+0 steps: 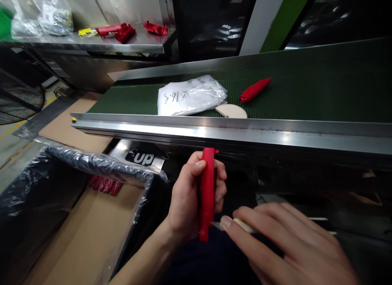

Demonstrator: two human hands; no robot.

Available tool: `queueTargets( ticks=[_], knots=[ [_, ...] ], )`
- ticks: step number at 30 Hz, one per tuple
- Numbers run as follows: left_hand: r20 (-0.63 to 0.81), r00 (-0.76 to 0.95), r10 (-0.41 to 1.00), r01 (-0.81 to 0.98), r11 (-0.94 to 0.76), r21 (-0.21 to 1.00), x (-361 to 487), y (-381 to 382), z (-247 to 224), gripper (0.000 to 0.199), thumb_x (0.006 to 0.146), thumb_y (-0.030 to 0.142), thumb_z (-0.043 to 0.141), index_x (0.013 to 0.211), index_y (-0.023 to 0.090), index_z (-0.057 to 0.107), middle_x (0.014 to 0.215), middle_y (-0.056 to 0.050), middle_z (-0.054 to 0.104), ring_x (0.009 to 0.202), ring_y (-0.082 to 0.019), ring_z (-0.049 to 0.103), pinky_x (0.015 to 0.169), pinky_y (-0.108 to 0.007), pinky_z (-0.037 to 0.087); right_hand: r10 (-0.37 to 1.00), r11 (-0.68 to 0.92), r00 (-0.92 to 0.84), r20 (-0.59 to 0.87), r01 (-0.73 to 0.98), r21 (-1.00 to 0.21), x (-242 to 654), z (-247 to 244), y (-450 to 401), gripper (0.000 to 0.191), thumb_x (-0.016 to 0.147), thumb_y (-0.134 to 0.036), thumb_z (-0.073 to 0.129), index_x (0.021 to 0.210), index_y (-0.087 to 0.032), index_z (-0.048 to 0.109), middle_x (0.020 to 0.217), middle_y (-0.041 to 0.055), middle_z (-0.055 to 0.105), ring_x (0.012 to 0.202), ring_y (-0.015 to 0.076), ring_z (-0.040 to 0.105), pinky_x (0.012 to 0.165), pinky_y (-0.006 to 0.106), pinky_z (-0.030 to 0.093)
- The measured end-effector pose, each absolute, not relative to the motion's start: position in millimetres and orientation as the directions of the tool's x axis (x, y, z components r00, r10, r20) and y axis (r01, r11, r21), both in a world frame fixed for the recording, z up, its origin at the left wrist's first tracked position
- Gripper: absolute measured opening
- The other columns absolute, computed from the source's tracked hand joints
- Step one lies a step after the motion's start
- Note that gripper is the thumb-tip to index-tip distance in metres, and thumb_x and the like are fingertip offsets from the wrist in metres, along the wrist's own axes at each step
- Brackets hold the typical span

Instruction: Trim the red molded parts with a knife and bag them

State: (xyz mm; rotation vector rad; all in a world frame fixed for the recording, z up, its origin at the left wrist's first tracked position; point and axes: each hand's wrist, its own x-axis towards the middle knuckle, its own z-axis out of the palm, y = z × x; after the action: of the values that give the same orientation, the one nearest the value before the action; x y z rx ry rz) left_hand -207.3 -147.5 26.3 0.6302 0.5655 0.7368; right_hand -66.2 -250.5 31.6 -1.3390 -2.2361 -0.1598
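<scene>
My left hand point(186, 195) is closed around a long red plastic part point(208, 191), held upright with its narrow edge towards me. In my right hand point(284, 240) is a craft knife point(245, 225) with a pale handle, gripped between thumb and fingers. The pointed blade reaches the lower right edge of the red part; whether it touches is hard to tell. Beyond my hands, another red plastic part point(255, 90) lies on the green conveyor belt point(306, 89).
On the belt lie a plastic bag point(190, 95) with handwriting and a beige rounded piece point(232, 111). A metal rail point(260, 132) edges the belt. At left, a plastic-lined box point(101, 166) holds cardboard and several red parts point(105, 184). More red pieces point(116, 31) sit on a metal shelf.
</scene>
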Motion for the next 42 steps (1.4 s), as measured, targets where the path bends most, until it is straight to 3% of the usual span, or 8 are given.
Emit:
queueTargets(
  ticks=[3,8,11,17,28,34,42],
  knots=[
    [-0.26,0.587,0.766,-0.443,0.574,0.689,-205,-144,28,0.015,0.094,0.032,0.035,0.088,0.02,0.042,0.085,0.0,0.05,0.05,-0.009,0.04,0.039,-0.017,0.032,0.783,0.516,-0.365,0.503,0.833,-0.199,-64,31,-258,0.026,0.09,-0.011,0.054,0.107,-0.021,0.071,0.1,0.0037,0.071,0.079,0.0167,0.062,0.066,0.031,0.047],
    [-0.288,0.571,0.769,-0.384,0.56,0.734,-209,-144,30,0.016,0.093,0.034,0.047,0.089,0.019,0.046,0.08,0.0,0.049,0.056,-0.009,0.04,0.042,-0.016,0.034,0.849,0.424,-0.213,0.484,0.82,-0.383,-46,34,-266,0.043,0.089,-0.004,0.051,0.127,-0.021,0.06,0.119,0.0072,0.061,0.108,0.0191,0.057,0.086,0.034,0.047],
    [-0.325,0.59,0.739,-0.274,0.562,0.781,-214,-152,28,0.017,0.087,0.028,0.062,0.092,0.019,0.047,0.069,0.003,0.046,0.055,-0.007,0.04,0.044,-0.013,0.036,0.825,0.44,-0.208,0.526,0.821,-0.364,-39,38,-258,0.047,0.086,-0.001,0.052,0.129,-0.018,0.058,0.119,0.0089,0.059,0.109,0.0186,0.057,0.087,0.032,0.048],
    [-0.349,0.65,0.675,-0.155,0.567,0.809,-225,-170,27,0.024,0.088,0.033,0.066,0.097,0.02,0.047,0.072,0.004,0.049,0.05,-0.003,0.042,0.046,-0.014,0.039,0.813,0.395,-0.18,0.554,0.869,-0.297,-46,44,-233,0.035,0.09,-0.005,0.052,0.121,-0.018,0.063,0.108,0.0085,0.065,0.097,0.018,0.061,0.077,0.032,0.047],
    [-0.355,0.664,0.658,-0.169,0.595,0.786,-224,-177,31,0.025,0.088,0.035,0.066,0.092,0.019,0.047,0.066,0.005,0.047,0.049,-0.004,0.041,0.047,-0.014,0.038,0.804,0.414,-0.175,0.569,0.852,-0.322,-48,39,-231,0.037,0.087,0.001,0.055,0.121,-0.014,0.063,0.105,0.0107,0.065,0.09,0.02,0.058,0.073,0.036,0.044],
    [-0.273,0.728,0.629,-0.227,0.597,0.769,-225,-175,24,0.021,0.09,0.032,0.063,0.091,0.018,0.048,0.065,0.004,0.049,0.05,-0.005,0.044,0.047,-0.013,0.039,0.794,0.44,-0.192,0.577,0.837,-0.326,-40,34,-233,0.041,0.086,0.001,0.058,0.125,-0.013,0.062,0.108,0.0107,0.064,0.095,0.0199,0.057,0.078,0.037,0.045],
    [-0.241,0.778,0.58,-0.247,0.636,0.731,-225,-176,22,0.019,0.092,0.034,0.058,0.094,0.017,0.049,0.062,0.003,0.05,0.044,-0.004,0.042,0.042,-0.012,0.038,0.818,0.414,-0.154,0.554,0.826,-0.382,-39,41,-237,0.036,0.088,0.001,0.052,0.119,-0.012,0.065,0.108,0.0094,0.063,0.099,0.0153,0.057,0.082,0.029,0.046]
  ],
)
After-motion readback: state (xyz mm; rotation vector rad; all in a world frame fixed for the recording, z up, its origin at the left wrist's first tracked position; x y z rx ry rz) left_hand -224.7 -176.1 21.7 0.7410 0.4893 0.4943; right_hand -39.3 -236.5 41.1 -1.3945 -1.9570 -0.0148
